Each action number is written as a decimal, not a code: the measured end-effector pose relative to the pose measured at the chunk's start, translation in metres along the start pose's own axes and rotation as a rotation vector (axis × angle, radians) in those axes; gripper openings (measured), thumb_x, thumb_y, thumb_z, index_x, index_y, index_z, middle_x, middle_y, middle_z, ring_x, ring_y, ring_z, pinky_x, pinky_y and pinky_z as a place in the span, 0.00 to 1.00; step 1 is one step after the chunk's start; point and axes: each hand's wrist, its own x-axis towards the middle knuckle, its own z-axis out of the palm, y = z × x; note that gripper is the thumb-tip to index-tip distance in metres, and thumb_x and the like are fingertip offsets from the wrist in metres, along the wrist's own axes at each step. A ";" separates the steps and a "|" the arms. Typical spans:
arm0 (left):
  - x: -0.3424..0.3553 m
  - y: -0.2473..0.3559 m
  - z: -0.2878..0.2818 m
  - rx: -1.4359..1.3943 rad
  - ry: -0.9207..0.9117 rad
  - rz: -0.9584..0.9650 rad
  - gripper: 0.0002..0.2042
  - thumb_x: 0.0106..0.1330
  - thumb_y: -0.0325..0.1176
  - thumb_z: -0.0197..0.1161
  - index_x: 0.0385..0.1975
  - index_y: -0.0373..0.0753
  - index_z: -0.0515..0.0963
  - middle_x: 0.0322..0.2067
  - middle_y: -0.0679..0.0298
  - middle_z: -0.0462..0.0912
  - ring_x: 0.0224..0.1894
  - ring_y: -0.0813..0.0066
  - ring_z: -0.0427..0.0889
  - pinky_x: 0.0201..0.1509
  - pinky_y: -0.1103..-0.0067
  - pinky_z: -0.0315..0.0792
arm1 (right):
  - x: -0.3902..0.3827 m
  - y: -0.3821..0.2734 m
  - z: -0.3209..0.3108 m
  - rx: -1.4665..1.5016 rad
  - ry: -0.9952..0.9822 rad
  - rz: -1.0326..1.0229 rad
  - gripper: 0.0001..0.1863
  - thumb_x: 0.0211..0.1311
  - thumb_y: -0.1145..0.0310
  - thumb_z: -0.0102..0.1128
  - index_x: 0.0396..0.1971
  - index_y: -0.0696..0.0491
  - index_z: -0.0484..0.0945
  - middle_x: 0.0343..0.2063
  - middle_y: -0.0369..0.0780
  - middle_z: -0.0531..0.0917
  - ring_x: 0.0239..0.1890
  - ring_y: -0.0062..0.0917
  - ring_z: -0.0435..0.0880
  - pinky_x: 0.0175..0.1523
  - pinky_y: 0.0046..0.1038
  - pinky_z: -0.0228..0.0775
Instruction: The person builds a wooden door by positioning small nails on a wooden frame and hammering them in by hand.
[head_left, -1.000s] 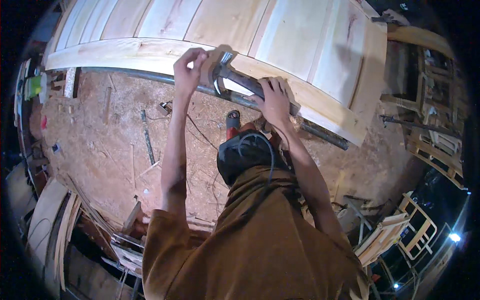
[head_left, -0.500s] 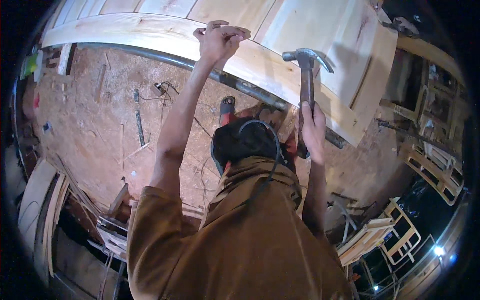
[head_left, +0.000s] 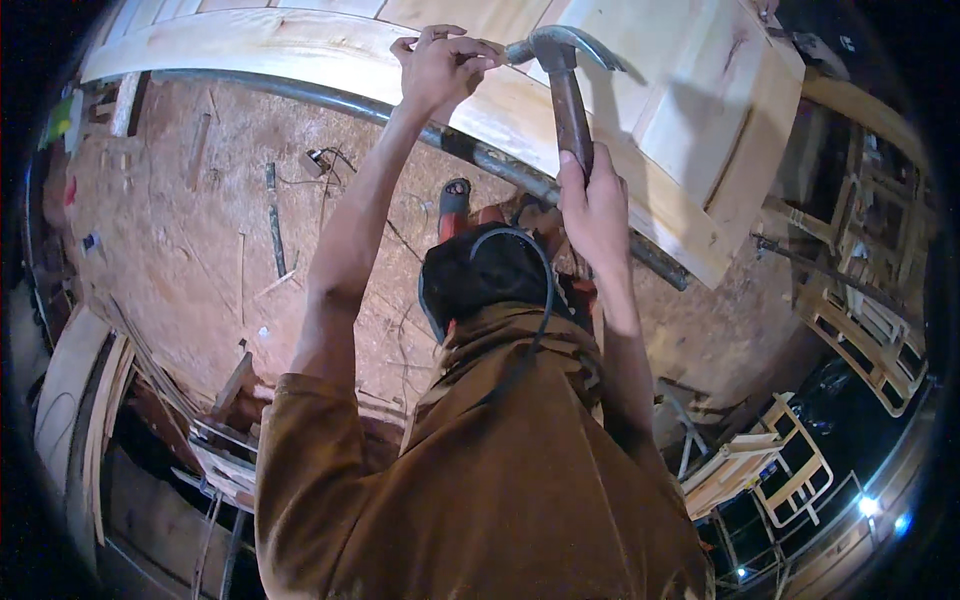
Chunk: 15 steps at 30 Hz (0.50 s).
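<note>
My right hand point(head_left: 597, 205) is wrapped round the dark handle of a claw hammer point(head_left: 572, 105). The hammer's head is over the wooden panel point(head_left: 660, 80), its striking face at the fingertips of my left hand point(head_left: 445, 72). Those fingertips are pinched together above the panel's near edge board. What they hold, if anything, is too small to make out. Pale planks with dark seams make up the panel, which rests on a dark metal pipe point(head_left: 480, 155) along its near side.
Reddish dirt floor point(head_left: 220, 240) lies below, with a thin dark stick point(head_left: 275, 220), a small device with a cord point(head_left: 317, 162) and scraps. Curved boards point(head_left: 75, 385) lean at the left. Wooden frames point(head_left: 860, 345) stand at the right, with stacked slats point(head_left: 730, 475) nearer me.
My right hand has swung the hammer left and away from me, bringing its head from over the panel to my left fingertips. My left hand stays nearly in place, still pinched.
</note>
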 end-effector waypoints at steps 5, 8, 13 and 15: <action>-0.001 0.008 -0.009 -0.022 -0.048 0.028 0.08 0.61 0.53 0.70 0.37 0.69 0.89 0.41 0.85 0.88 0.61 0.74 0.75 0.64 0.49 0.51 | 0.012 -0.025 0.002 -0.052 -0.006 -0.063 0.17 0.75 0.58 0.54 0.46 0.58 0.71 0.30 0.57 0.84 0.34 0.59 0.84 0.39 0.55 0.74; -0.001 0.007 -0.010 0.005 -0.066 0.018 0.08 0.62 0.53 0.69 0.38 0.69 0.89 0.41 0.86 0.88 0.62 0.74 0.75 0.64 0.49 0.51 | 0.015 -0.026 0.018 -0.183 0.042 -0.028 0.16 0.75 0.58 0.55 0.44 0.58 0.72 0.25 0.58 0.82 0.31 0.60 0.83 0.39 0.58 0.71; -0.002 0.003 -0.006 0.023 -0.080 0.016 0.08 0.62 0.53 0.69 0.38 0.69 0.90 0.41 0.87 0.88 0.62 0.74 0.75 0.65 0.50 0.51 | 0.019 -0.021 0.026 -0.266 0.021 -0.009 0.17 0.74 0.58 0.54 0.46 0.58 0.71 0.27 0.60 0.83 0.33 0.62 0.83 0.40 0.59 0.72; 0.002 0.005 -0.009 -0.001 -0.046 0.030 0.10 0.60 0.54 0.70 0.40 0.69 0.89 0.38 0.84 0.88 0.62 0.75 0.75 0.64 0.49 0.51 | 0.013 -0.029 0.026 -0.282 0.046 0.003 0.17 0.74 0.58 0.54 0.46 0.59 0.71 0.27 0.60 0.83 0.33 0.62 0.83 0.40 0.59 0.72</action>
